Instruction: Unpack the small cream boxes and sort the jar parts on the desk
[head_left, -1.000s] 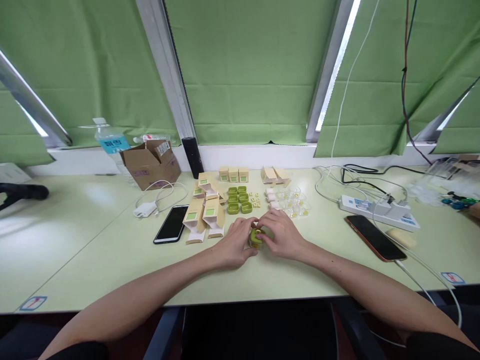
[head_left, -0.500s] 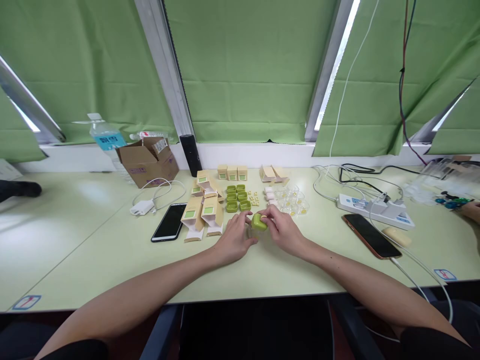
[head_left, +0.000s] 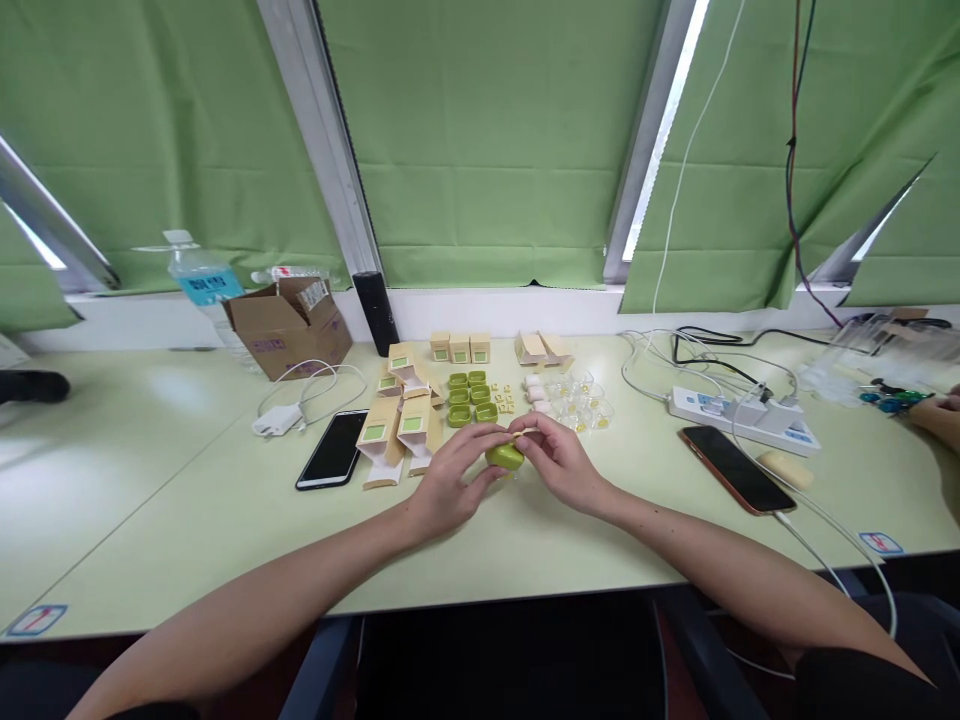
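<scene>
A small rounded green case [head_left: 505,457] is held above the table between both hands. My left hand [head_left: 450,478] is closed around its left side, fingertips on top and thumb beneath. The fingertips of my right hand [head_left: 561,462] are closed on a small yellowish piece [head_left: 516,434] at the top of the case. Just beyond stand open green cups [head_left: 460,396] in rows, with several tiny yellow pieces [head_left: 503,402] beside them. To their right are pale pinkish blocks [head_left: 535,392] and clear domed covers [head_left: 586,402] with yellow spots.
Opened cartons [head_left: 379,432] and a black phone [head_left: 332,450] lie left, with a white charger [head_left: 277,420] and brown box [head_left: 289,330] behind. At the right are a power strip [head_left: 739,420], a second phone [head_left: 735,470], cables and another person's hand [head_left: 941,415].
The green case has tilted and come lower between my hands. My left fingers have moved over its top, while my right fingertips stay on the yellowish piece. The view has shifted slightly.
</scene>
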